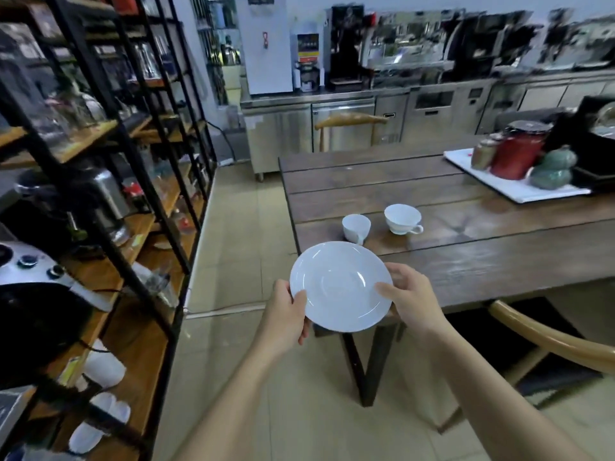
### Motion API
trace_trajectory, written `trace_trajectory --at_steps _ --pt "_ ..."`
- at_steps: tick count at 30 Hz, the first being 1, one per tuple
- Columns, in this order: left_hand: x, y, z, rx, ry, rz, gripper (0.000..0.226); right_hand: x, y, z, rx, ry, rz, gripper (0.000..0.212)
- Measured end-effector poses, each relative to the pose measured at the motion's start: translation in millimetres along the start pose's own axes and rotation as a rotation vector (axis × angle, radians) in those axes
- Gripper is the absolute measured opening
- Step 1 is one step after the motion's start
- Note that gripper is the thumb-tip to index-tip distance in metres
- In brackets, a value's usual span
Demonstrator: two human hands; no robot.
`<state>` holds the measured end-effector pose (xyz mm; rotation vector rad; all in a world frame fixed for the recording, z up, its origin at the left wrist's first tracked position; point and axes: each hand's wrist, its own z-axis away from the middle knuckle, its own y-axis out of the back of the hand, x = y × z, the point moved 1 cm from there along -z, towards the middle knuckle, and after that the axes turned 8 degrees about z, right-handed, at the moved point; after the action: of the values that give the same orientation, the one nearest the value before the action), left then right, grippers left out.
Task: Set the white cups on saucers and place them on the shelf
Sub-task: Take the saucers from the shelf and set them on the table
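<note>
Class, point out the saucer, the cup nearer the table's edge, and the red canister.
saucer (341, 286): head view, centre well.
nearer cup (356, 227): head view, outer wall.
red canister (515, 158): head view, front side.

I count one white saucer (339, 287), held between my two hands. Past my hands on the bench (466, 261) stand two white cups: one cup (355, 228) just ahead, the other cup (402, 218) right of it.

We reach both bare forearms forward and up. Our left hand (287, 313) pinches the round white ceramic saucer (339, 287) at its left rim, thumb on top; our right hand (411, 298) grips its right rim likewise, fingers curled underneath.
</note>
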<state>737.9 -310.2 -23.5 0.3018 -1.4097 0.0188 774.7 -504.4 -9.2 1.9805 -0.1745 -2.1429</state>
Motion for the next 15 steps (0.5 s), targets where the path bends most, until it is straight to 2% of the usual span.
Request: trace_trajectory --at_steps 9,15 --pt "-7.5 -68.5 -83.9 -0.112 0.082 -0.077 0.007 45.9 44.3 -82.8 0.103 -0.076 0.18 0.031" --pt "-30.2 -128.8 -133.7 -0.107 0.2 -0.1 0.014 84.0 78.5 -152.4 0.044 -0.147 0.296 0.028"
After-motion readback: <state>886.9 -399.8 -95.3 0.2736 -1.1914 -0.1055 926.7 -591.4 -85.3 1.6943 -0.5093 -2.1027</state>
